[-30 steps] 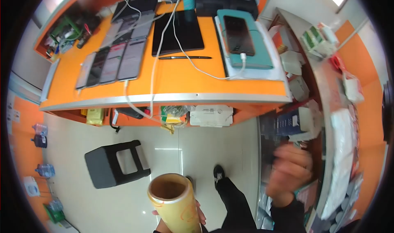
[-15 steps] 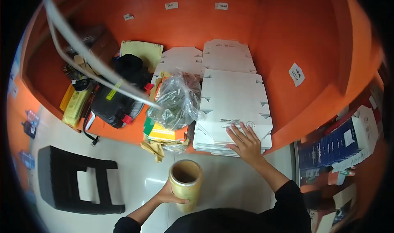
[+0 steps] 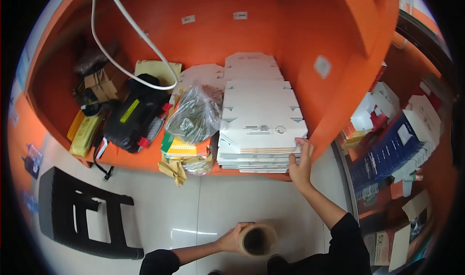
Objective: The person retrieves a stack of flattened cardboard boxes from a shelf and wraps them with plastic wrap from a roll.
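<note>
My left hand (image 3: 231,239) is closed around the side of a yellowish roll with a hollow cardboard core (image 3: 272,235). It hangs low above the floor, its open end facing up; whether tape or film is wound on it I cannot tell. At the front right corner of a stack of flattened white cardboard boxes (image 3: 264,103), my right hand (image 3: 302,166) has its fingers and thumb bent around the edge of the upper boxes. Printed marks and a code show near the front of the top box. More flattened white boxes (image 3: 249,64) lie behind.
Left of the stack are a clear plastic bag (image 3: 193,117), a black case (image 3: 133,117) and yellow packets (image 3: 87,134) on the orange shelf (image 3: 121,157). A white cable (image 3: 140,32) hangs in front. A black stool (image 3: 72,221) stands left; blue boxes (image 3: 387,154) sit right.
My right hand has gone from lying flat on the top box to its right front corner. The left hand has moved the roll right and lower, and the view has shifted.
</note>
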The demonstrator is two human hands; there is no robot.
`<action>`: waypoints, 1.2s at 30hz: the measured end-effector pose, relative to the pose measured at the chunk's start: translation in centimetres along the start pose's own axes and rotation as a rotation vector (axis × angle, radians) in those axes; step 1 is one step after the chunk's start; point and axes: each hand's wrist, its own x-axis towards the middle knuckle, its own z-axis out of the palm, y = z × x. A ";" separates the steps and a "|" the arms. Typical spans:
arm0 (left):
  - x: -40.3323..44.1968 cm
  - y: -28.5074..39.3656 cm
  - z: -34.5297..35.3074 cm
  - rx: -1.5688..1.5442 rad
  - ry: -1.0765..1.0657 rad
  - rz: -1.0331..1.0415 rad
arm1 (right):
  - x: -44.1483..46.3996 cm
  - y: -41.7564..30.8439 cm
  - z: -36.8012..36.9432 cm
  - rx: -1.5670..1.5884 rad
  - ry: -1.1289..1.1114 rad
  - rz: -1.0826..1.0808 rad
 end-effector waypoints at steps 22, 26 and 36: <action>-1.6 1.5 -0.1 -0.134 0.055 0.074 | 4.5 -1.7 -1.3 1.445 -0.024 1.023; -1.9 1.3 -0.1 -0.124 0.011 0.122 | 4.2 -2.3 -1.5 1.206 -0.133 1.085; -2.0 1.3 -0.5 -0.146 -0.053 0.069 | 3.9 -2.3 -1.9 1.272 -0.121 1.088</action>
